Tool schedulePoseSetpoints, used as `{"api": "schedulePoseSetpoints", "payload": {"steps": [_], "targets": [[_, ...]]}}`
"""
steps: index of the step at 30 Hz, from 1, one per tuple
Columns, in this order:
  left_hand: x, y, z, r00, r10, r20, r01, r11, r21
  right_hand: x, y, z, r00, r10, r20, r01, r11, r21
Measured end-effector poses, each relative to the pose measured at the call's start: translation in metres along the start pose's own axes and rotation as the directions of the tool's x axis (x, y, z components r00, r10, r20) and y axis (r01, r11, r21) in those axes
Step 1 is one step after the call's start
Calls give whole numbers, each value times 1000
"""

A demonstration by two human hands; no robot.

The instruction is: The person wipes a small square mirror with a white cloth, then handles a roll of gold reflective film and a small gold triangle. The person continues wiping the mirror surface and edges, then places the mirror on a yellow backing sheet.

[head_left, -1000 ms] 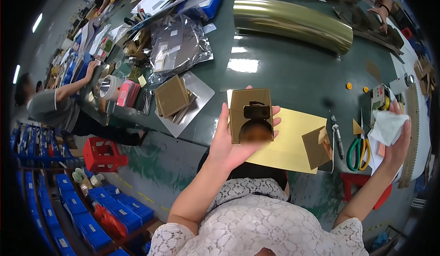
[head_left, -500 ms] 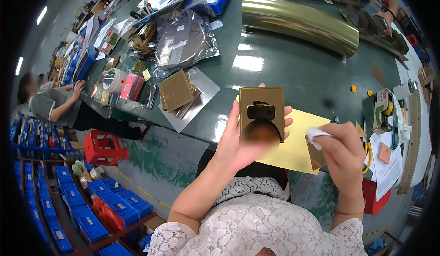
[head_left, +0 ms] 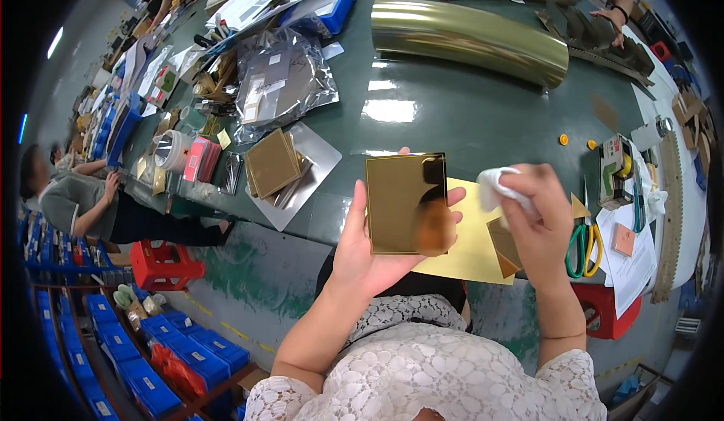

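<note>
A mirror-like bronze plate (head_left: 396,206) rests on the palm and fingers of my left hand (head_left: 354,259), its glossy face up and showing reflections. My right hand (head_left: 539,217) pinches a crumpled white cloth (head_left: 499,186) to the right of the plate, apart from it. Under both hands lies a yellow sheet (head_left: 469,259) at the table's near edge. Another small bronze plate (head_left: 504,244) sits on that sheet, partly hidden by my right hand.
Stacked bronze plates (head_left: 273,166) lie on a silver sheet to the left. A large gold roll (head_left: 467,44) lies across the far side. Green- and yellow-handled scissors (head_left: 584,249) and papers are at the right. A co-worker (head_left: 83,202) stands at left; another person's hand (head_left: 612,23) is far right.
My left hand has tilted the plate, so its reflections have shifted. My right hand has moved up and left with the cloth, nearer to the plate. The whole view has turned slightly.
</note>
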State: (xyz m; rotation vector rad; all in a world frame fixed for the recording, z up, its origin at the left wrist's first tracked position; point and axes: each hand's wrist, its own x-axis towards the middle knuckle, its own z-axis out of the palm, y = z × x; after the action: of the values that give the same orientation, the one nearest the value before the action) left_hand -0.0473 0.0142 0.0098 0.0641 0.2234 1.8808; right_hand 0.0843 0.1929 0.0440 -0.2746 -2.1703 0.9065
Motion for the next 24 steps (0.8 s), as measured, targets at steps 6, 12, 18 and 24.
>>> {"api": "schedulePoseSetpoints", "payload": {"steps": [6,12,18,24], "targets": [[2,-5,0,985,-26,170,53,987,-154,-9,7,3,957,174,231,-263,855,446],[2,-6,0,986,-33,166,51,993,-103,-25,15,9,807,503,309,-575,551,605],[0,1,-2,999,-35,7,35,999,11,-3,-5,-4,988,-113,109,131,975,-181],[-1,0,1,1000,-3,4,3,1000,-9,5,-24,4,841,-388,377,513,793,-328]]}}
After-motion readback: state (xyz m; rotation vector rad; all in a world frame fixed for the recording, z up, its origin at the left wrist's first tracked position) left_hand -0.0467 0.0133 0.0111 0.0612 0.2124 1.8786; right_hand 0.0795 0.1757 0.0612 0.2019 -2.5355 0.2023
